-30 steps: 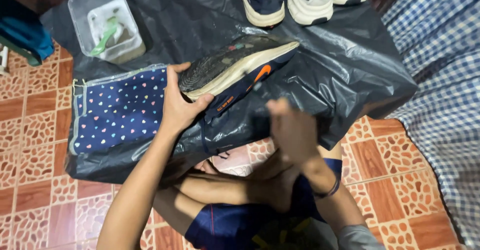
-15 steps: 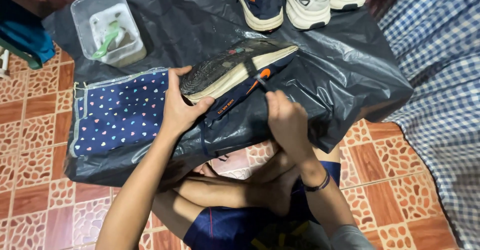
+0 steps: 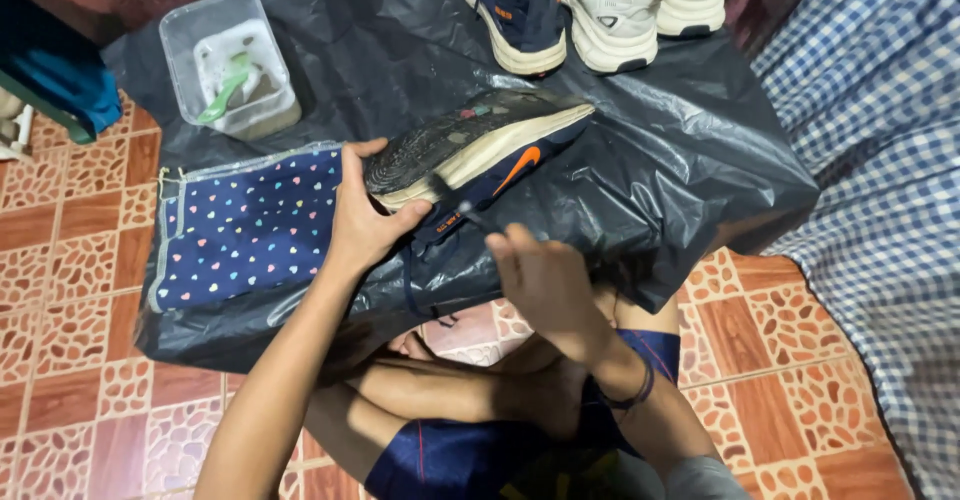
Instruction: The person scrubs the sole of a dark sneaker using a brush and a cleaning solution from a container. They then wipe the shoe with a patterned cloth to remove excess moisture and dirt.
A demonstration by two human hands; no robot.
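A navy sneaker [image 3: 480, 145] with an orange mark and a worn pale sole lies tipped on its side on a black plastic sheet [image 3: 660, 160]. My left hand [image 3: 365, 225] grips its heel end, thumb on the side and fingers on the sole. Just below the shoe, my right hand [image 3: 545, 280] is closed on a thin small brush [image 3: 458, 205] whose tip touches the shoe's navy side near the heel. The shoe's dark lace hangs down toward my crossed legs.
A navy cloth with coloured hearts [image 3: 250, 225] lies left of the shoe. A clear plastic tub [image 3: 225, 60] with a green item stands at the back left. Another navy sneaker [image 3: 515, 5] and white sneakers [image 3: 615, 10] sit at the back. Checked blue fabric [image 3: 870, 160] covers the right.
My right hand has moved a little left and back toward me along the shoe's side with the brush. My left hand keeps its hold on the shoe.
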